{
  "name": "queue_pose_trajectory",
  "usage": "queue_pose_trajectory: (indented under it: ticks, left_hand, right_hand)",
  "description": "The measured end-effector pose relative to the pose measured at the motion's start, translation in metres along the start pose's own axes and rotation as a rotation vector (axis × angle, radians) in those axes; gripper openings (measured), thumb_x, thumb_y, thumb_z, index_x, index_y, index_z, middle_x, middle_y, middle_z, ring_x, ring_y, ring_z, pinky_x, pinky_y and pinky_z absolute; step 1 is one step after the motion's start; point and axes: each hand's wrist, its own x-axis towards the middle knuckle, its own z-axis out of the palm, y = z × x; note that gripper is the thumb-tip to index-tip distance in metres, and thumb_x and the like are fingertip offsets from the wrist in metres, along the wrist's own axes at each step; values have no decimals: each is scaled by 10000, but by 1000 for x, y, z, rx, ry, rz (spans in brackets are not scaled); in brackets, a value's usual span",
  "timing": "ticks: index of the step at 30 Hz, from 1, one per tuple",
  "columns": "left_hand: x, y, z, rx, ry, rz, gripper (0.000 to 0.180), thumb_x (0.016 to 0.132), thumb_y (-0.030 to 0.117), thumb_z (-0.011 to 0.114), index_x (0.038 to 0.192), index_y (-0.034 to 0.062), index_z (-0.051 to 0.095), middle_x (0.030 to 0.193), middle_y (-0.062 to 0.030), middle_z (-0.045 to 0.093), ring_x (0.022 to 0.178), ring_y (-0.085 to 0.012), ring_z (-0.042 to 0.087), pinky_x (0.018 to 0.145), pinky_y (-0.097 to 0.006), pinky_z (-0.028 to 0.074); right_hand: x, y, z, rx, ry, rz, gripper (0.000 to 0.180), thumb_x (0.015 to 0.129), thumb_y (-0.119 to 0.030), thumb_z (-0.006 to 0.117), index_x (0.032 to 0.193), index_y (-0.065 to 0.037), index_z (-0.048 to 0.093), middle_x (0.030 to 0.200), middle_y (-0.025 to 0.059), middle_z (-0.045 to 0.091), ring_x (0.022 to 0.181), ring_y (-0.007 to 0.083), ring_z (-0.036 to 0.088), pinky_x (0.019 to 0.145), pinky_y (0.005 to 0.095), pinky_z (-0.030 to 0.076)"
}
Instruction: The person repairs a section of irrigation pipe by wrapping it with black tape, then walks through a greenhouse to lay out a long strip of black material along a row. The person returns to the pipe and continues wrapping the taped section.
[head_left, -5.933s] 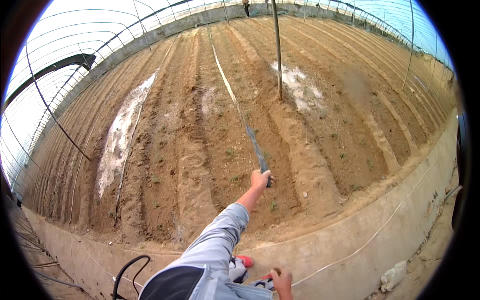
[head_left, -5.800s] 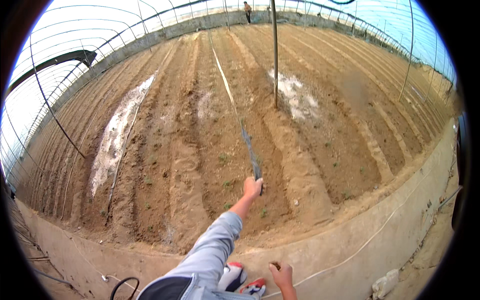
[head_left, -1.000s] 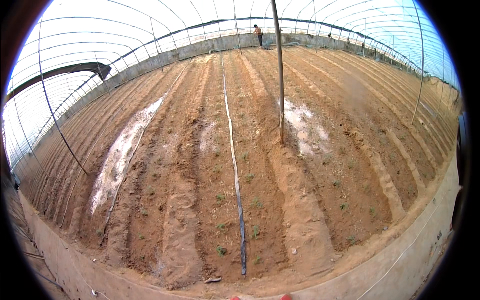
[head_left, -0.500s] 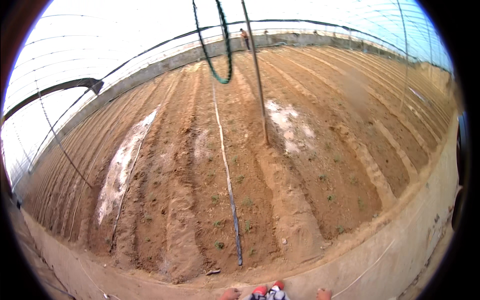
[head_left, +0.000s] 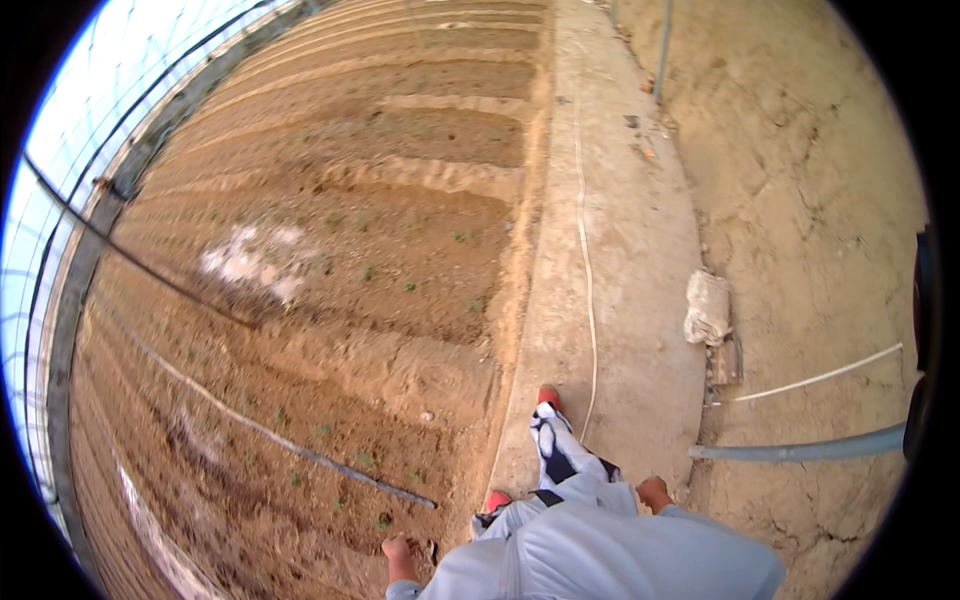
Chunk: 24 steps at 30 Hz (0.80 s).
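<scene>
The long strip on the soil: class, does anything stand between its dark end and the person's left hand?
Nothing visible does. Between the left hand and the strip's dark end, only bare soil shows. A small green plant is close by, but left of that line.

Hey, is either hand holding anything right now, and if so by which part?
No held thing shows in the left hand or the right hand; both look curled, so something small could be hidden.
</scene>
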Motion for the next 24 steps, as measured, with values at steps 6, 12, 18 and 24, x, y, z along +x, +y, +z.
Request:
queue_pose_trajectory:
  ticks: [6, 12, 18, 24]
  left_hand:
    - [1, 97, 142, 72, -46, 124, 203, 834, 42, 575, 1017, -38, 544, 710, -128, 621, 570, -248, 636, 446, -370, 485]
    - [-69, 186, 378, 511, -378, 383, 256, 801, 160, 639, 981, -24, 635, 724, -129, 650, 616, -244, 655, 538, -381, 511]
    - [-182, 316, 460, 787, -249, 948, 341, 762, 279, 601, 951, 8, 687, 925, -228, 667, 900, -333, 654, 799, -397, 499]
    - [-143, 383, 583, 894, -99, 811, 307, 776, 224, 550, 973, 32, 684, 942, -200, 672, 909, -353, 639, 802, -424, 492]
  right_hand:
    - [48, -47, -50, -95, 16, -133, 298, 719, -335, 550, 685, -85, 709, 720, 131, 677, 779, 256, 668, 744, 407, 516]
    - [188, -123, -171, -52, -123, -184, 254, 721, -266, 599, 836, -69, 712, 900, 183, 677, 881, 305, 661, 782, 377, 518]
    - [242, -350, -341, 207, 191, -432, 326, 733, -236, 595, 925, 7, 695, 873, 218, 673, 899, 329, 655, 794, 392, 505]
    - [452, -377, -427, 484, 224, -542, 233, 718, -178, 589, 687, 43, 655, 579, 103, 615, 535, 202, 581, 525, 370, 459]
